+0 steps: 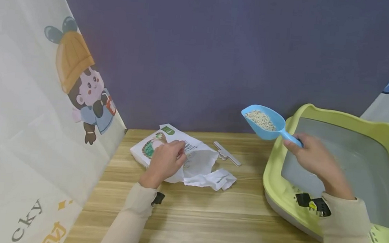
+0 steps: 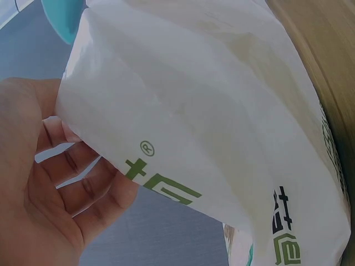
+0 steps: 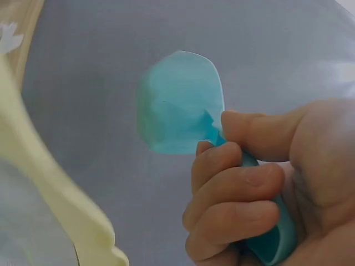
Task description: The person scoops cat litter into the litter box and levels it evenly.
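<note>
My right hand (image 1: 313, 155) grips the handle of a light-blue scoop (image 1: 270, 134), fingers wrapped round it in the right wrist view. Pale granules (image 1: 260, 119) lie in the scoop, which is held up in the air just left of a yellow-green litter box (image 1: 275, 163). On the wooden table, a white printed plastic bag (image 1: 201, 162) lies on its side, its mouth gaping to the right. My left hand (image 1: 167, 159) pinches the bag's upper edge; in the left wrist view the thumb and fingers meet the film (image 2: 166, 100) at its margin.
A whitish sealing clip (image 1: 227, 153) lies on the table (image 1: 213, 223) behind the bag's mouth. The litter box has a grey inside and a raised rim. A dark wall (image 1: 204, 53) stands close behind, and a white cartoon-printed sheet (image 1: 16, 94) borders the left.
</note>
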Demonstrator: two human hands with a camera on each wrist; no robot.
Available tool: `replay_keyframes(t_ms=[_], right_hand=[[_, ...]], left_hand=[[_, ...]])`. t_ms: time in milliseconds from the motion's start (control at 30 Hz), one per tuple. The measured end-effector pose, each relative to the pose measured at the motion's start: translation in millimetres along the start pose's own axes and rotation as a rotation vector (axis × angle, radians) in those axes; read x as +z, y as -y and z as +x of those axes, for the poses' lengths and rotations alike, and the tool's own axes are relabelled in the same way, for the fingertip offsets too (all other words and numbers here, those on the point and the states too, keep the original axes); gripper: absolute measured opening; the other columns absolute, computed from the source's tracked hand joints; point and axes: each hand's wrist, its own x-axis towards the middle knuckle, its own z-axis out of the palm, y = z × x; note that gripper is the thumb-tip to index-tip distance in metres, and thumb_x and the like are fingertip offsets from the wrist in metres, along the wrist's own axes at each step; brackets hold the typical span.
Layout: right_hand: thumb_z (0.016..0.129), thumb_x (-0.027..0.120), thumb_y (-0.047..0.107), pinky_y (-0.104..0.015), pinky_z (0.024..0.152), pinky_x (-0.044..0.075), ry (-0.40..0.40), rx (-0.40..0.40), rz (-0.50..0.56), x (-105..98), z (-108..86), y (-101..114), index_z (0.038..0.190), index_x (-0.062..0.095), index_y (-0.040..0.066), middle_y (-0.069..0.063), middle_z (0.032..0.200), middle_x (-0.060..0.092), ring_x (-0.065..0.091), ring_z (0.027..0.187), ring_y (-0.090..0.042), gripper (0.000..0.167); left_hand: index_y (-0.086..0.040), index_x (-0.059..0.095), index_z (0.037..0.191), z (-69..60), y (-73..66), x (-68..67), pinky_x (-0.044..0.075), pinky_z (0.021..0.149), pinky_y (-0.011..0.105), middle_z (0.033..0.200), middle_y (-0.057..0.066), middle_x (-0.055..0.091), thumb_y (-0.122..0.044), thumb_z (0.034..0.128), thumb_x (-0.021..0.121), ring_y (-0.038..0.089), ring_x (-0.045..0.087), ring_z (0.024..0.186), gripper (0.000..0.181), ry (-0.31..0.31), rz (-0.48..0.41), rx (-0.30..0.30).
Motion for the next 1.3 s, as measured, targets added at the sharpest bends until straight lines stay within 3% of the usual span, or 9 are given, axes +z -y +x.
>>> replay_keyframes(t_ms=[400,667,933,1300], right_hand=[[0.108,0.037,0.042,-0.034,0.053,0.035,-0.054,0.038,0.032,-18.3,3.5,-32.8,0.113,0.049,-0.003,-0.005,0.078,0.045,0.039,0.06,-0.016,0.047],[0.107,0.036,0.046,-0.035,0.057,0.034,-0.137,0.095,0.01,-36.1,7.9,-52.7,0.1,0.048,-0.001,-0.006,0.076,0.042,0.039,0.064,-0.019,0.049],[0.105,0.036,0.051,-0.036,0.058,0.034,-0.202,0.226,-0.052,-50.8,2.7,-85.1,0.087,0.044,0.003,-0.006,0.073,0.038,0.039,0.065,-0.021,0.053],[0.107,0.034,0.045,-0.036,0.054,0.035,-0.195,0.349,-0.088,-62.9,-4.9,-132.2,0.071,0.039,0.009,0.0,0.061,0.036,0.038,0.057,-0.018,0.051]], left_hand=[[-0.018,0.044,0.07,-3.8,3.1,0.4,0.027,0.046,0.027,0.064,-0.006,0.04,-0.009,0.0829,0.063,0.012,0.035,0.051,0.024,0.009,-0.002,-0.012],[-0.018,0.044,0.07,-4.7,3.3,-0.3,0.028,0.047,0.027,0.064,-0.005,0.041,-0.011,0.0825,0.063,0.012,0.036,0.051,0.024,-0.007,-0.006,-0.007],[-0.018,0.044,0.07,-5.1,4.6,0.2,0.028,0.047,0.027,0.064,-0.006,0.041,-0.01,0.0823,0.061,0.012,0.036,0.051,0.023,-0.008,-0.005,-0.007],[-0.018,0.043,0.07,-5.8,4.7,-0.9,0.027,0.047,0.027,0.063,-0.005,0.04,-0.01,0.0826,0.061,0.012,0.034,0.05,0.023,0.0,-0.007,-0.008]])
